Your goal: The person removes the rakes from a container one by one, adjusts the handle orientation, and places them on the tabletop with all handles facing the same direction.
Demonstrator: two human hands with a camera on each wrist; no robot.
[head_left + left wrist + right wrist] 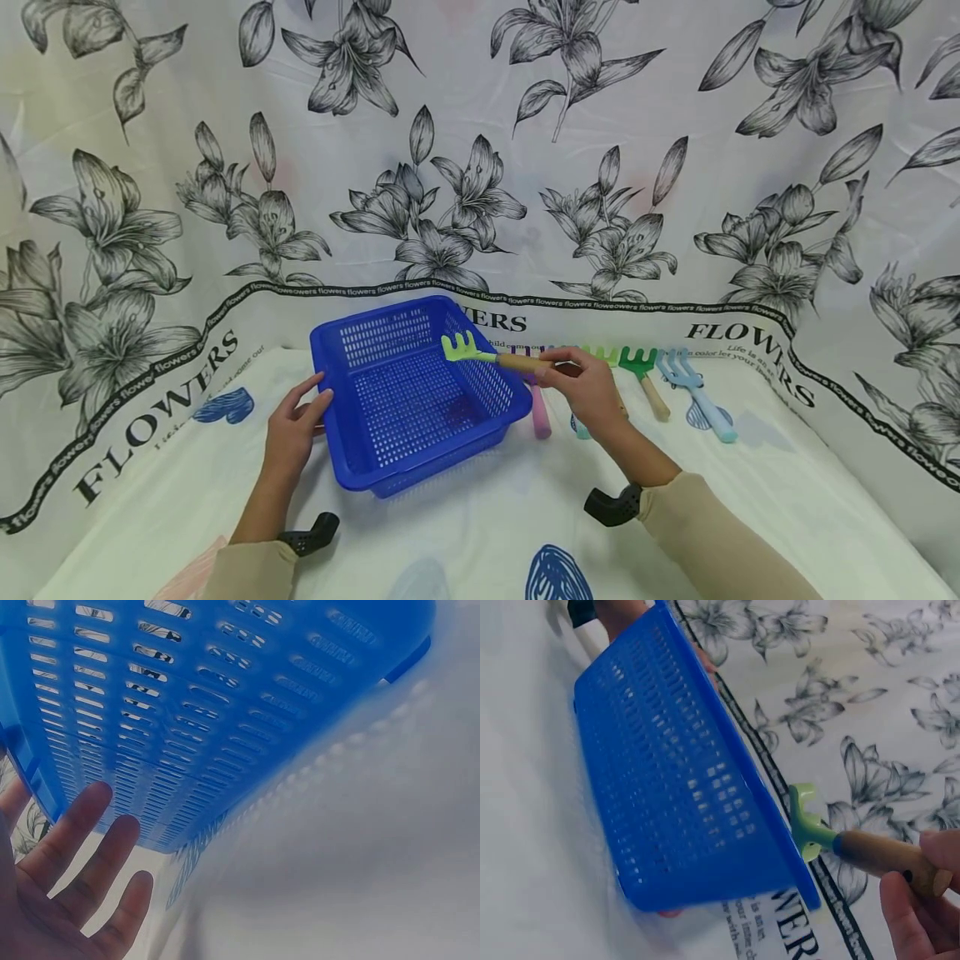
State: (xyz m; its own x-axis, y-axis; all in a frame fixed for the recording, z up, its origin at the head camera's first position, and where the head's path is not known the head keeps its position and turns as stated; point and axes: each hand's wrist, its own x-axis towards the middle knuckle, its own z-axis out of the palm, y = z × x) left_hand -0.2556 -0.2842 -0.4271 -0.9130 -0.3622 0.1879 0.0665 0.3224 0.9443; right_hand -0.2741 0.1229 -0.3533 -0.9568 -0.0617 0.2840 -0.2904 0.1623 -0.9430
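Observation:
My left hand [294,425] grips the left rim of a blue perforated plastic basket [348,467], thumb and index finger at the edge. The left wrist view shows the other fingers [94,859] loosely extended beside its slotted wall. The basket tilts, its left side raised off the cloth. In my right hand [588,392] is a small hand rake [521,363] with a light green head and wooden handle, pinched near the handle's end. Its prongs [459,346] hang over the basket's right rim. A dim reddish patch shows through the basket floor; what it is, I cannot tell.
Right of the basket lie several small garden tools: a pink-handled one [540,412], a dark green rake [640,367] with a wooden handle, and a light blue rake [701,396]. White printed cloth [465,542] covers the table, and a flowered curtain [480,125] stands behind.

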